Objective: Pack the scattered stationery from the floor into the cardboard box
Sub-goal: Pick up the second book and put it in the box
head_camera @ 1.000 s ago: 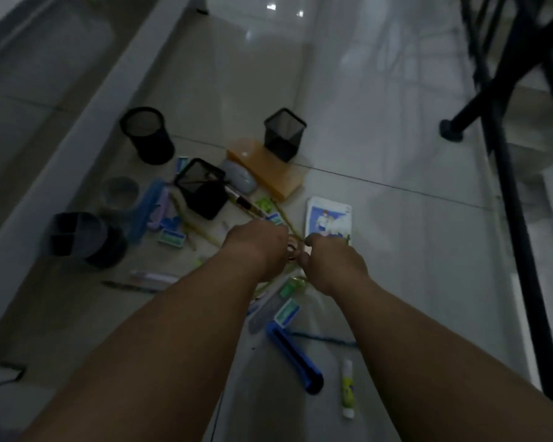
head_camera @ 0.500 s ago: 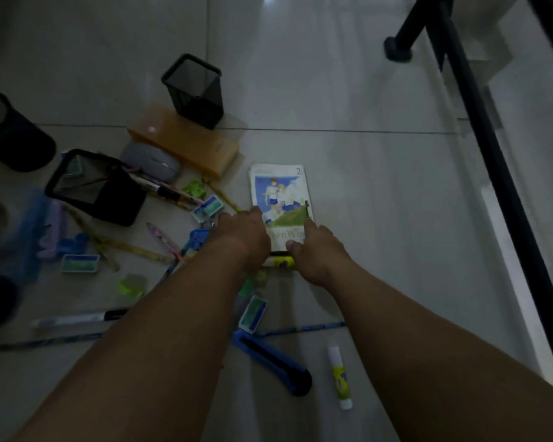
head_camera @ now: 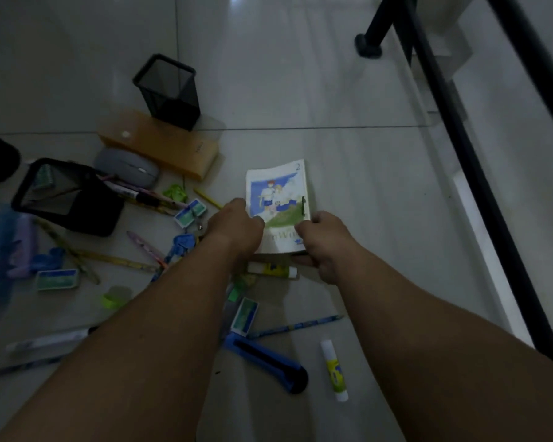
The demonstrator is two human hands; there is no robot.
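Hands moved onto book (head_camera: 280,193); left hand (head_camera: 237,224) & right hand (head_camera: 326,240) grip its near end. Next: lift, carry to box (unseen).

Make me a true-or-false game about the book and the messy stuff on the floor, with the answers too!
1. The left hand and the right hand are both on the near end of the book. True.
2. The book's cover has a number 5 in its corner. False: it has a 2.
3. The blue cutter lies closer to the person than the book does. True.
4. The glue stick beside the cutter stands upright. False: it lies flat on the floor.
5. The mesh pen cup by the orange-brown box has tipped over. False: it stands upright.
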